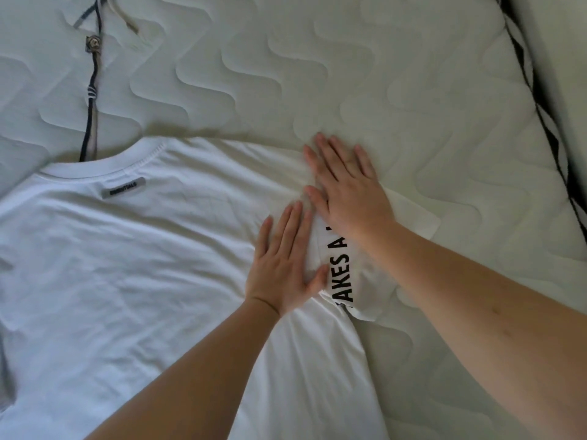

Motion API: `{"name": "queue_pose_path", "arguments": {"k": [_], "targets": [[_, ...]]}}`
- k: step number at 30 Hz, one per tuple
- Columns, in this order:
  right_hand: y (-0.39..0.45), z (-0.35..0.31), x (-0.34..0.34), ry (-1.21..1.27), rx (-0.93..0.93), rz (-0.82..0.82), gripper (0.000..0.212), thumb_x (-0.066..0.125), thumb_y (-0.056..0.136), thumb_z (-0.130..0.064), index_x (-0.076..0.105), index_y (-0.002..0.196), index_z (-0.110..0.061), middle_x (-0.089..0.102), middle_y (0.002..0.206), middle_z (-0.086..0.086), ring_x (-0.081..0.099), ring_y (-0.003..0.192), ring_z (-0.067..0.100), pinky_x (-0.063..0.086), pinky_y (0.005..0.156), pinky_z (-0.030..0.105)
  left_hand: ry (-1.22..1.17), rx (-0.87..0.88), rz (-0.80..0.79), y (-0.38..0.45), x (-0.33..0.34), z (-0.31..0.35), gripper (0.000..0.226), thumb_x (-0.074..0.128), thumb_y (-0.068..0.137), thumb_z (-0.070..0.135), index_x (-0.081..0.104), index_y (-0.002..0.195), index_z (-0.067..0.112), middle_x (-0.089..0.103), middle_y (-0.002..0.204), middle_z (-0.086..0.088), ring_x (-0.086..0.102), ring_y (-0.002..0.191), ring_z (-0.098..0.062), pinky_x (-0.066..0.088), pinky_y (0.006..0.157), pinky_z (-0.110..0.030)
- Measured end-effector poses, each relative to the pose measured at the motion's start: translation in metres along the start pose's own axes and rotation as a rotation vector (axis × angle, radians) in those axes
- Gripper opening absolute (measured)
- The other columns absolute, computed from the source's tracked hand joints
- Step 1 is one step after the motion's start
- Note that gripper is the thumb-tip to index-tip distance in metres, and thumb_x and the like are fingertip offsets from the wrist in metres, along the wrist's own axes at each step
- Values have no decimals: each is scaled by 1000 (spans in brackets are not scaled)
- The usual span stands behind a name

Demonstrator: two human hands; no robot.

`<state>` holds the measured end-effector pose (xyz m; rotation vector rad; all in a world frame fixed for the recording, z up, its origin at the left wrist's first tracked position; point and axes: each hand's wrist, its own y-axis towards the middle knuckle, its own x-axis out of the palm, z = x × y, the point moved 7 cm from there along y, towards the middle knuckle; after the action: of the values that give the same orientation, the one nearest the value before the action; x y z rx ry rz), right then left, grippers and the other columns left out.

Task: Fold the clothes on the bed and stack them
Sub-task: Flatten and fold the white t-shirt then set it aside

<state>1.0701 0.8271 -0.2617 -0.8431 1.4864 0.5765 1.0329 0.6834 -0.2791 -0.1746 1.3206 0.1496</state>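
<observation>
A white T-shirt point(133, 265) lies spread back-up on the quilted mattress point(397, 77), with a grey label under its collar. Its right sleeve point(341, 271), printed with black letters, is folded in toward the body. My left hand point(284, 265) lies flat with straight fingers on the shirt just left of the sleeve. My right hand point(346, 188) presses flat on the sleeve's upper part near the shoulder, fingers spread and pointing up-left.
A dark and beige striped cord point(92, 93) with a knot and a bead runs from the top left down under the shirt's collar. The mattress's black-and-white patterned edge point(540, 103) runs down the right side. A grey cloth point(6, 369) shows at the left border.
</observation>
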Motion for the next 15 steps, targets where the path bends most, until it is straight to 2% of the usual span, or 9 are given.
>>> {"name": "queue_pose_path", "arguments": {"k": [2,4,6,7,9,11,15], "targets": [[1,-1,-4,38,33,-2,60,29,102,-47,22,155,-22,18,163,0,13,150,18,7,122,44,-2,-6,-1,0,1,0,90,38,88,62,20,155,3,16,163,-12,12,152,-22,18,120,-51],[7,-2,-15,143,70,42,55,37,100,-45,38,149,-20,32,157,1,26,146,22,13,118,42,-2,-3,-6,-1,3,0,92,37,87,64,23,154,2,17,163,-14,12,152,-24,17,121,-51],[20,-1,-24,188,109,74,47,43,97,-48,54,133,-20,52,137,3,44,129,27,24,105,39,3,-3,-16,-1,4,0,92,35,88,65,22,154,2,16,163,-14,12,152,-25,16,121,-51],[28,1,-27,184,141,59,45,45,95,-52,58,125,-21,56,126,3,48,120,28,26,98,38,4,1,-19,-1,3,-1,91,33,89,65,20,155,3,15,163,-14,11,152,-26,15,121,-51],[46,2,-27,172,191,-21,47,51,90,-59,59,115,-20,57,115,2,48,112,28,27,91,38,-3,13,-20,-1,2,0,87,27,92,64,21,155,4,15,163,-14,12,152,-25,15,121,-51],[60,2,-26,135,190,-77,48,53,88,-60,60,110,-17,59,113,4,49,111,28,29,91,38,-26,23,-4,-1,0,0,82,24,94,60,22,155,4,17,163,-13,14,152,-25,17,121,-52],[64,11,-30,115,238,-18,42,54,89,-55,57,107,-17,61,109,4,53,106,28,32,88,38,-61,28,48,-4,-1,-1,76,26,97,54,24,154,4,20,162,-13,18,151,-25,18,120,-52]]}}
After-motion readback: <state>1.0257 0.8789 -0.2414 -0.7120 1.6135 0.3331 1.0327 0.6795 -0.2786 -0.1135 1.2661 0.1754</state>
